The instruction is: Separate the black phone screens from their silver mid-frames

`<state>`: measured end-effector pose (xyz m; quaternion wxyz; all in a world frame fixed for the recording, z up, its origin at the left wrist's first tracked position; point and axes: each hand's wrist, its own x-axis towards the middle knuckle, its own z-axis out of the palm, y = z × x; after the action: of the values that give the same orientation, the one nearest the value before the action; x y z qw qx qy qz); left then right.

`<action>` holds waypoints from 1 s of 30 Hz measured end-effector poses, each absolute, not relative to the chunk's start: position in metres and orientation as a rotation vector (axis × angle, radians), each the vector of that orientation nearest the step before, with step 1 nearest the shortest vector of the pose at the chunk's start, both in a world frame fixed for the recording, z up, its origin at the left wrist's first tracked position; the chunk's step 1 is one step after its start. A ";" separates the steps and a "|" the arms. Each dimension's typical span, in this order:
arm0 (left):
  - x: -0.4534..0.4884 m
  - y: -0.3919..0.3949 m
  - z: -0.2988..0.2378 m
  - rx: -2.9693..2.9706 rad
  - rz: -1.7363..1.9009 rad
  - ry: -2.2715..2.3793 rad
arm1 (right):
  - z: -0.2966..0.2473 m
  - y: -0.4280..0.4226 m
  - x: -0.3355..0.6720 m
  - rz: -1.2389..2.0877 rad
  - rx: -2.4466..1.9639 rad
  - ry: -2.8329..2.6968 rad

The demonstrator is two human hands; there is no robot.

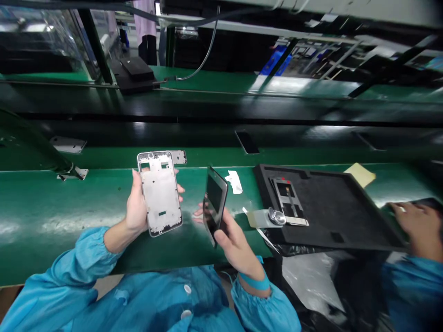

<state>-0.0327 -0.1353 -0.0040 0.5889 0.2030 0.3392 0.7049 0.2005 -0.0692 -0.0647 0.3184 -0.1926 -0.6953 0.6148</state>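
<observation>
My left hand (135,210) grips a silver metal phone frame (159,191) by its edges, holding it upright with its flat inner face toward me. In my right hand (238,240) is a dark phone screen assembly (215,198), tilted nearly edge-on, thumb on its near side and fingers behind. The two parts are apart, both held above the green bench (100,198). Just behind the phone frame lies another metal frame (179,157), partly hidden by it. A torn white paper piece (234,181) rests beyond my right hand.
A black foam tray (332,203) on the right holds an opened phone part (290,200); a clear container with a round metal lid (277,216) stands beside it. A co-worker's hand (420,226) is at far right. Phones lie along the dark conveyor (204,133). A green post (38,143) slants at left.
</observation>
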 end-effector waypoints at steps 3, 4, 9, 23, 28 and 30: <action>-0.024 -0.119 0.000 0.552 1.724 0.761 | -0.049 -0.064 0.202 1.331 -0.487 -2.001; -0.022 -0.115 0.001 0.582 1.751 0.755 | -0.044 -0.062 0.202 1.248 -0.488 -2.046; -0.022 -0.105 0.003 0.643 1.845 0.757 | -0.029 -0.058 0.206 0.968 -0.503 -2.208; -0.046 -0.107 -0.003 1.081 1.847 0.847 | -0.025 -0.056 0.178 1.037 -0.447 -2.080; -0.068 -0.098 -0.006 1.290 1.777 0.816 | -0.033 -0.061 0.171 1.189 -0.406 -1.900; -0.074 -0.098 -0.003 1.355 1.756 0.797 | -0.032 -0.062 0.176 1.179 -0.399 -1.918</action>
<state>-0.0745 -0.0982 -0.0027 0.3822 0.5314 0.3125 0.6884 0.1759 -0.0622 -0.0325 0.4146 -0.1589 -0.7633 0.4693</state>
